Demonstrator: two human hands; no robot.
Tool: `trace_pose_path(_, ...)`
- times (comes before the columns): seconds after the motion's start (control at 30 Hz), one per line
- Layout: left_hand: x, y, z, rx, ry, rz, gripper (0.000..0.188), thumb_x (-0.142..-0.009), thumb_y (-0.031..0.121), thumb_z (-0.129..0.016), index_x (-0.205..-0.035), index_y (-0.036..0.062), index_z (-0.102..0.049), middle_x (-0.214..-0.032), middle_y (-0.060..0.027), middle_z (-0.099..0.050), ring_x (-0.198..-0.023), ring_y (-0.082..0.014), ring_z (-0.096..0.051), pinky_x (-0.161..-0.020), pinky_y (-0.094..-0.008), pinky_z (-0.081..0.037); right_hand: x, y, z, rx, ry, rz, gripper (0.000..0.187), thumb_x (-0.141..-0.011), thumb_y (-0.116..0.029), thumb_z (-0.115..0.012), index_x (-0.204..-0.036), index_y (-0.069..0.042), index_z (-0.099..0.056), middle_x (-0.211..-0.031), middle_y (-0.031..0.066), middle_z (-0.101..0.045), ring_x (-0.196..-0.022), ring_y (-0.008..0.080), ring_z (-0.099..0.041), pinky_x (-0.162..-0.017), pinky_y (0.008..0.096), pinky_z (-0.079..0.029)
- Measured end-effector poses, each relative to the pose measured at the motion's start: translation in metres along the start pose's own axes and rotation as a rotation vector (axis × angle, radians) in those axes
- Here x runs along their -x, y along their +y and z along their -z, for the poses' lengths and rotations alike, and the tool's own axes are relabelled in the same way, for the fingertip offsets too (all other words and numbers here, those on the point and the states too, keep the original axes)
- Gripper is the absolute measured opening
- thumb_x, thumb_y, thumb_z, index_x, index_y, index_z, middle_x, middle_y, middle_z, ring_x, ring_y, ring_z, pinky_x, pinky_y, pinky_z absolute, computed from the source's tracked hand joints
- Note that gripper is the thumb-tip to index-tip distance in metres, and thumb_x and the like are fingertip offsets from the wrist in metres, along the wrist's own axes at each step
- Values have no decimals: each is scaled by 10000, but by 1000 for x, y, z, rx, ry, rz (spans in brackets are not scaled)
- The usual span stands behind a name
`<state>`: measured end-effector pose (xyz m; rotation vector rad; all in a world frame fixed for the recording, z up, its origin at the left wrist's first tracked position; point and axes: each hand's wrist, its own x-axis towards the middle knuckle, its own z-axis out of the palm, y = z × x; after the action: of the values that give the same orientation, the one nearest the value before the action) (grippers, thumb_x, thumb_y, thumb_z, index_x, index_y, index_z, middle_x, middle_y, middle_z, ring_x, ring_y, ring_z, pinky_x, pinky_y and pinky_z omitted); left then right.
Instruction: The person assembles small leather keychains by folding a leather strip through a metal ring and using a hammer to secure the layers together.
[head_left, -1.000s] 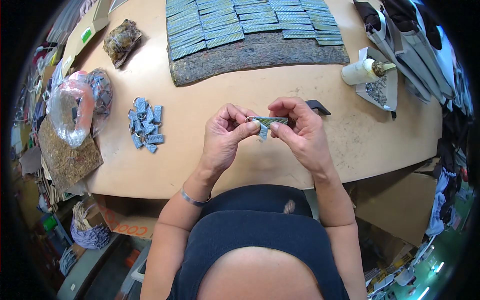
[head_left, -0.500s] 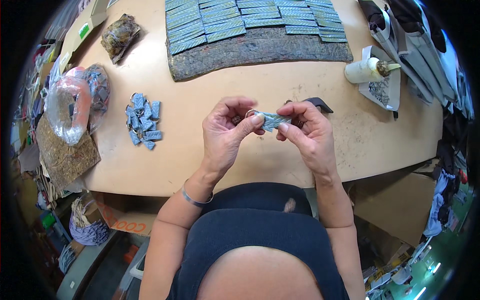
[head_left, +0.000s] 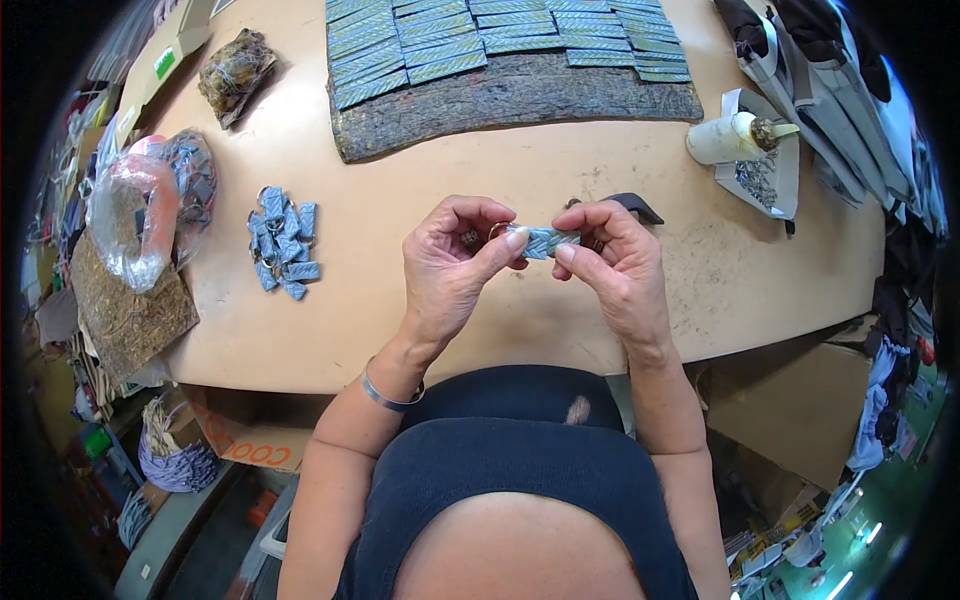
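Observation:
Between my hands, above the table, is a blue patterned key fob [head_left: 542, 242] folded through a metal ring. My left hand [head_left: 452, 265] pinches its ring end between thumb and fingers. The other end is pinched by my right hand [head_left: 618, 262]. Part of the ring hides behind the left fingers. To the left on the table lies a pile of finished-looking blue key fobs [head_left: 284, 243] with rings. Rows of flat blue patterned strips [head_left: 520, 30] lie on a dark mottled board [head_left: 520, 100] at the far side.
A dark-handled tool [head_left: 636, 207] lies just behind my right hand. At the right, a white glue bottle [head_left: 722, 141] rests on a tray of small metal pieces [head_left: 755, 182]. Plastic-wrapped bundles [head_left: 135, 220] and a brown board [head_left: 135, 310] occupy the table's left side.
The blue key fob looks flatter and straighter between my fingers; before, its strip was creased and uneven. Both hands keep their hold in nearly the same place.

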<state>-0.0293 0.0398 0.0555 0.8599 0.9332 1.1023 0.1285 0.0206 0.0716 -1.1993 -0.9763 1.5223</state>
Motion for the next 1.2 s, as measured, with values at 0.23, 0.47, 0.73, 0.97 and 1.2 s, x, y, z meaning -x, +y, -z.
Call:
trace_pose_path(0.23,2,-2,1,-34,23,-33,153,-746,-21,-596,-868,-6,-506,-777,-69,-548,-663,-123,-566,-591,-255,-521,-1,2,-1,-16,-25,3,200,-766,17,-544,-961,28,-505,-778,34,-531,-674,64,-516,-585,179,-439)
trace_pose_path(0.47,6,-3,-5,-38,55,-70,149,-749,-23,-599,-854,-9,-493,-769,-75,-561,-664,-109,-570,-604,-229,-517,1,5,-12,0,15,66,340,-737,7,-576,-1051,18,-446,-837,56,-541,-765,97,-551,-608,190,-447)
trace_pose_path(0.73,1,0,-4,108,-5,156,152,-788,30,-572,-909,-38,-511,-758,-85,-569,-667,-120,-579,-600,-237,-517,-4,-4,-5,61,-23,-7,439,-738,-2,-576,-1126,-7,-371,-827,72,-554,-726,99,-554,-612,191,-447)
trace_pose_path(0.97,-3,3,2,-22,-89,207,120,-795,65,-578,-858,-34,-552,-705,-74,-584,-602,-102,-560,-550,-215,-483,-8,0,4,-368,-61,-138,305,-814,-73,-520,-1087,36,-437,-844,99,-575,-714,128,-568,-626,236,-470)
trace_pose_path(1.2,-2,8,2,-110,-99,159,119,-787,62,-586,-851,-35,-559,-695,-59,-579,-571,-69,-537,-526,-185,-453,-5,18,7,-745,-152,-301,266,-836,-124,-522,-1029,58,-510,-881,114,-588,-730,154,-591,-669,260,-497)
